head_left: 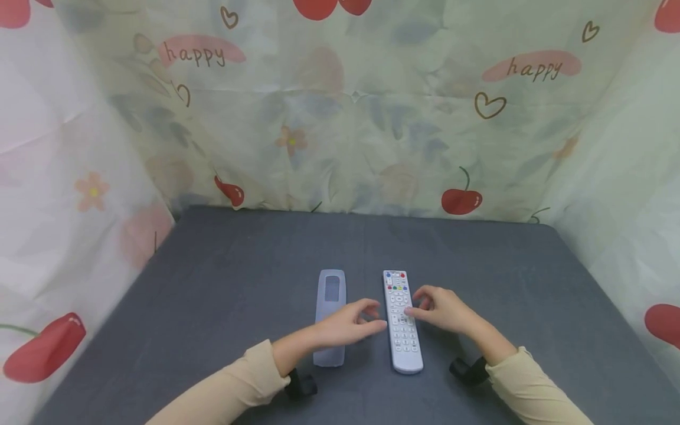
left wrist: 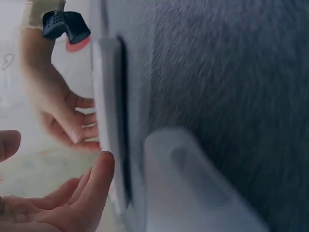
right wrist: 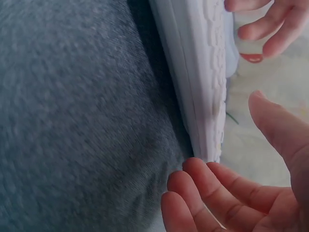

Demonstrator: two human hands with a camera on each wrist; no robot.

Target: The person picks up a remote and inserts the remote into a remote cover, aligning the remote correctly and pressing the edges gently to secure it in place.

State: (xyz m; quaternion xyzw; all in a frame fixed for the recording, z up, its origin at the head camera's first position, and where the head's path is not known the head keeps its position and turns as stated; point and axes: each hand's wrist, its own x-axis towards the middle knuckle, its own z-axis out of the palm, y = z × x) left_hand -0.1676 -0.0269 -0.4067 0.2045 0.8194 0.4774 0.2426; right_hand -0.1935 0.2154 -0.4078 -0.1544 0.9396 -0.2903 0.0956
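A white remote control (head_left: 399, 321) with many buttons lies face up on the dark grey table. To its left lies a translucent remote cover (head_left: 330, 357) with a rectangular window, partly hidden behind my left hand (head_left: 347, 322). That hand hovers over the cover, its fingers loosely bent and its thumb close to the remote's left edge. My right hand (head_left: 443, 309) is at the remote's right side, thumb over the buttons and the other fingers beside the edge. In the right wrist view the fingers (right wrist: 227, 193) are relaxed near the remote's side (right wrist: 190, 63), gripping nothing.
The dark grey tabletop (head_left: 239, 254) extends around both things. A patterned cloth (head_left: 356, 147) with cherries, hearts and flowers hangs behind the table and along both sides. Black wrist mounts (head_left: 301, 385) sit under the sleeves.
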